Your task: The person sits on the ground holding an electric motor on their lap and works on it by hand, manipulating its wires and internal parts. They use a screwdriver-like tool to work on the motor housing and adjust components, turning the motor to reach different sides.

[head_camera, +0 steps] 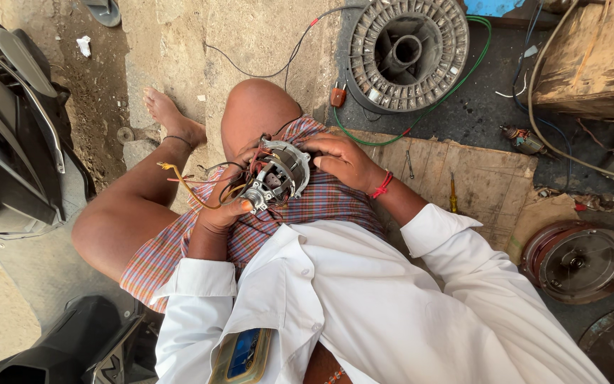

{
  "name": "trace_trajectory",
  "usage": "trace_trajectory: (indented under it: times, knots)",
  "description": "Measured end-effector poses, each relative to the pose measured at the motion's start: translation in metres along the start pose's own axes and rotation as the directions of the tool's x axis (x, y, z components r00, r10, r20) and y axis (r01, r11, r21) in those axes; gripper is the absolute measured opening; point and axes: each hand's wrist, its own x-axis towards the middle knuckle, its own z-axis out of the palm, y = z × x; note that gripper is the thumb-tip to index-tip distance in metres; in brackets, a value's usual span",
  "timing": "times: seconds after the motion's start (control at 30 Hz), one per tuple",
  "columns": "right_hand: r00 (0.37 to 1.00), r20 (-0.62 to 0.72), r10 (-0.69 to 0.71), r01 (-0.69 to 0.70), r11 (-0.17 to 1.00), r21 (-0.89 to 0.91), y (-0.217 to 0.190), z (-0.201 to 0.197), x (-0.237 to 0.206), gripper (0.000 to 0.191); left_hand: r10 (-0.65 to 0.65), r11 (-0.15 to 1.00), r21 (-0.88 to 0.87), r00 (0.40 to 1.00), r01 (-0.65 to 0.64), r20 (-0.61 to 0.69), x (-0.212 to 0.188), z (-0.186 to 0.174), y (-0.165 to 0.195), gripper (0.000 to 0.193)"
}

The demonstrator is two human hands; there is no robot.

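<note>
- Head view: a small electric motor (278, 173) rests on the lap, over checked cloth (321, 203).
- The left hand (223, 210) curls its fingers under the motor's near-left side, among its loose wires (186, 186).
- The right hand (346, 162) wraps the motor's right side.
- A screwdriver (453, 193) lies well right of the motor.

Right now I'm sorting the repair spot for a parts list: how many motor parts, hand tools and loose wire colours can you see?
Small motor assembly, held by left hand and right hand: 1
Large round finned stator: 1
Round motor covers: 1
Screwdrivers: 1
Green wire: 1
Black wire: 1
Total: 6
</note>
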Motion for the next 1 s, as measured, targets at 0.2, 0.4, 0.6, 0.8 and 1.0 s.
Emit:
trace_trajectory:
  times: [0.2, 0.4, 0.6, 0.8, 1.0]
  knots:
    - [0.996, -0.071, 0.044, -0.048, 0.997, -0.057, -0.011, 0.006, 0.004, 0.029, 0.02, 0.998, 0.051, 1.0, -0.021, 0.007, 0.004, 0.005, 0.01, 0.119]
    - [0.992, -0.123, 0.013, -0.036, 0.981, -0.188, -0.026, 0.009, 0.009, 0.025, 0.013, 0.997, 0.073, 1.0, -0.011, -0.028, 0.007, 0.012, 0.028, 0.117]
    - [0.984, -0.177, -0.002, -0.036, 0.977, -0.209, -0.032, 0.016, 0.018, 0.02, 0.03, 0.998, 0.054, 0.997, -0.026, -0.073, 0.006, 0.012, 0.035, 0.113]
    - [0.978, -0.208, 0.031, -0.071, 0.98, -0.186, -0.03, 0.02, 0.02, 0.02, 0.01, 0.999, 0.053, 0.964, 0.004, -0.266, -0.006, 0.012, 0.029, 0.109]
    - [0.974, -0.223, 0.036, -0.081, 0.977, -0.197, -0.029, 0.021, 0.02, 0.02, 0.042, 0.975, 0.208, 0.856, 0.078, -0.516, -0.017, 0.02, 0.025, 0.092]
